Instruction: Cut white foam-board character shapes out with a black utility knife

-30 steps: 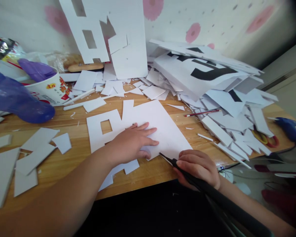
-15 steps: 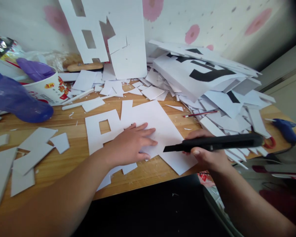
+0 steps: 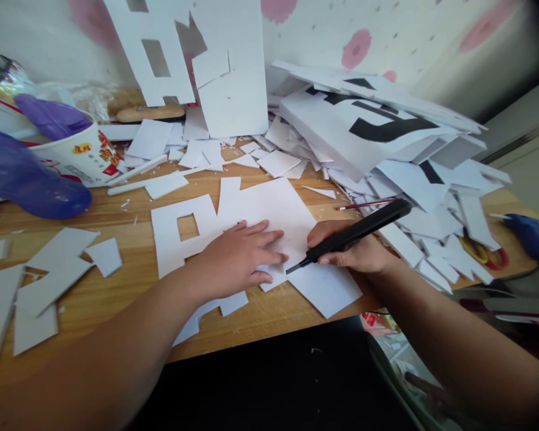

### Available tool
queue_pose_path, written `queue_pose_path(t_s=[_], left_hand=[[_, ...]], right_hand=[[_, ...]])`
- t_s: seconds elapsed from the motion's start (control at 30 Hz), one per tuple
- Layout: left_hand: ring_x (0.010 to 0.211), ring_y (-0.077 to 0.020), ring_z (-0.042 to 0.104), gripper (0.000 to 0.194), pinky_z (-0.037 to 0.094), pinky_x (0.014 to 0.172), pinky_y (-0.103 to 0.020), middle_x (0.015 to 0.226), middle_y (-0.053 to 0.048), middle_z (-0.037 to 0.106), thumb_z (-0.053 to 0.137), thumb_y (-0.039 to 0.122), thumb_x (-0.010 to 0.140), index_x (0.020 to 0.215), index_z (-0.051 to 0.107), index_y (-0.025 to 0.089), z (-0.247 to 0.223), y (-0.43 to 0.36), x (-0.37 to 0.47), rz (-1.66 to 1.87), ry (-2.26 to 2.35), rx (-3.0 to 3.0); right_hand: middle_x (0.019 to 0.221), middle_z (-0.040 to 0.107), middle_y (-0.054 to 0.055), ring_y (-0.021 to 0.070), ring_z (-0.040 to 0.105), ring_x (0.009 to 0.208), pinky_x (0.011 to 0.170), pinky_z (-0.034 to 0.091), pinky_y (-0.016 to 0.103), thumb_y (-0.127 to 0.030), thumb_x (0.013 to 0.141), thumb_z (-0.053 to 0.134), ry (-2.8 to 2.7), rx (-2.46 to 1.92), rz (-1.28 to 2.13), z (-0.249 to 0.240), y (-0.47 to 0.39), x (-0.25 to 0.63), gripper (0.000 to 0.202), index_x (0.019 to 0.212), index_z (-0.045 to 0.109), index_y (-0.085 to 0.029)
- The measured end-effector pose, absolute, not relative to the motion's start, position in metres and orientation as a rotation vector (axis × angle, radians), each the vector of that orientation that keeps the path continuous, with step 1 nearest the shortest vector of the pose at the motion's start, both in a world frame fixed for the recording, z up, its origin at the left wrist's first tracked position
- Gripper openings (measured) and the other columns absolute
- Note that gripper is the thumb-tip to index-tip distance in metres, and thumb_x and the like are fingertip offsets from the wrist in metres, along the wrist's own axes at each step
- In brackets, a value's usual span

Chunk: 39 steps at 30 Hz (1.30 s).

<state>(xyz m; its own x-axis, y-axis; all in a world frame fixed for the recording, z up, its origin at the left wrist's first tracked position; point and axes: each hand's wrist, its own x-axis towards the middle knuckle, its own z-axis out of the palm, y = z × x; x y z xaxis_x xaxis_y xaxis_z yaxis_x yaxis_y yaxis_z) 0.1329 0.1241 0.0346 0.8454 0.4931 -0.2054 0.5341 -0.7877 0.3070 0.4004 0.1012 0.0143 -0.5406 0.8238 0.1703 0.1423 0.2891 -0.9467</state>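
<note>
A white foam board [image 3: 269, 200] with cut-out openings lies flat on the wooden table. My left hand [image 3: 240, 257] rests on it, palm down with the fingers spread. In my right hand [image 3: 350, 245] is a black utility knife [image 3: 359, 227], gripped around its body. Its blade points down and to the left, with the tip at the board near the notch beside my left fingers. Whether the tip presses into the board I cannot tell. The board's lower right part [image 3: 326, 290] lies below the knife.
White offcuts [image 3: 56, 281] lie at the left. A paper cup [image 3: 78, 152] and a purple-blue object [image 3: 31, 179] stand behind them. An upright cut board [image 3: 231, 72] leans at the back. At the right are a scrap pile [image 3: 363, 137], a pencil [image 3: 368, 204], scissors [image 3: 496, 258] and a blue glue gun [image 3: 527, 233].
My right hand has moved left and turned the knife from nearly level to a downward slant, bringing its tip to the board by the notch. My left hand has stayed flat on the board.
</note>
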Motion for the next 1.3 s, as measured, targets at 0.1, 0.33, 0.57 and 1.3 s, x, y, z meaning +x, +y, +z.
queue_pose_path(t_s=[0.1, 0.33, 0.57, 1.3], left_hand=[[0.146, -0.0318, 0.024, 0.041, 0.025, 0.114, -0.06, 0.155, -0.002, 0.036, 0.063, 0.04, 0.089, 0.13, 0.057, 0.04, 0.034, 0.125, 0.133, -0.156, 0.772, 2.665], [0.146, -0.0331, 0.024, 0.041, 0.026, 0.113, -0.062, 0.155, -0.002, 0.037, 0.063, 0.041, 0.089, 0.129, 0.057, 0.04, 0.031, 0.125, 0.133, -0.134, 0.77, 2.661], [0.145, -0.0348, 0.025, 0.041, 0.027, 0.112, -0.064, 0.154, -0.003, 0.037, 0.064, 0.04, 0.089, 0.129, 0.058, 0.038, 0.034, 0.126, 0.133, -0.156, 0.778, 2.669], [0.146, -0.0348, 0.022, 0.042, 0.03, 0.11, -0.063, 0.155, -0.005, 0.034, 0.064, 0.037, 0.089, 0.131, 0.057, 0.035, 0.04, 0.122, 0.137, -0.256, 0.789, 2.684]], right_hand=[[0.09, 0.072, 0.004, 0.0136, 0.066, 0.081, 0.072, 0.053, 0.024, -0.026, 0.074, 0.08, -1.855, -0.862, 1.315, 0.009, 0.102, 0.404, 0.022, 0.093, 0.072, -0.019], [0.091, 0.072, 0.004, 0.0141, 0.066, 0.082, 0.073, 0.053, 0.026, -0.022, 0.073, 0.08, -1.867, -0.844, 1.344, 0.003, 0.104, 0.405, 0.023, 0.095, 0.072, -0.02], [0.091, 0.072, 0.005, 0.0146, 0.067, 0.083, 0.075, 0.053, 0.027, -0.022, 0.073, 0.08, -1.846, -0.771, 1.352, 0.001, 0.106, 0.403, 0.023, 0.094, 0.072, -0.02], [0.091, 0.068, 0.007, 0.0132, 0.067, 0.079, 0.069, 0.054, 0.024, -0.019, 0.076, 0.076, -1.965, -0.611, 1.416, 0.009, 0.119, 0.403, 0.019, 0.093, 0.069, -0.014]])
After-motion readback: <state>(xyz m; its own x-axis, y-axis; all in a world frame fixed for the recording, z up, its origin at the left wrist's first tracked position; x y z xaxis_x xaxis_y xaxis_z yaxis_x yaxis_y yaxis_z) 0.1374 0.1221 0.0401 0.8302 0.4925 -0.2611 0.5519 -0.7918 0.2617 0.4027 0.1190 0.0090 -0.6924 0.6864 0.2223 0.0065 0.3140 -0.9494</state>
